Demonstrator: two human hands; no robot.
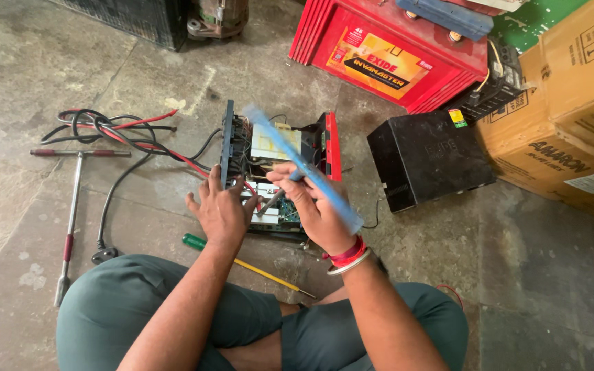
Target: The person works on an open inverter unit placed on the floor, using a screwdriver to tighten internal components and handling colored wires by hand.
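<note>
inverter unit [276,172], cover off, on the floor [531,288] before our knees. our left hand [220,211] rests spread open on it; our right hand [314,203] grips a blue brush [304,165]. interior exposed, reassembly undone.

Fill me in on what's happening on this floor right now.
A person sits cross-legged on the concrete floor over an opened electrical unit with its circuit board showing. The left hand rests on the unit's edge, fingers spread. The right hand holds a blue brush, blurred, over the board. A green-handled screwdriver, a T-handled wrench, loose cables and a red battery lie around.
</note>
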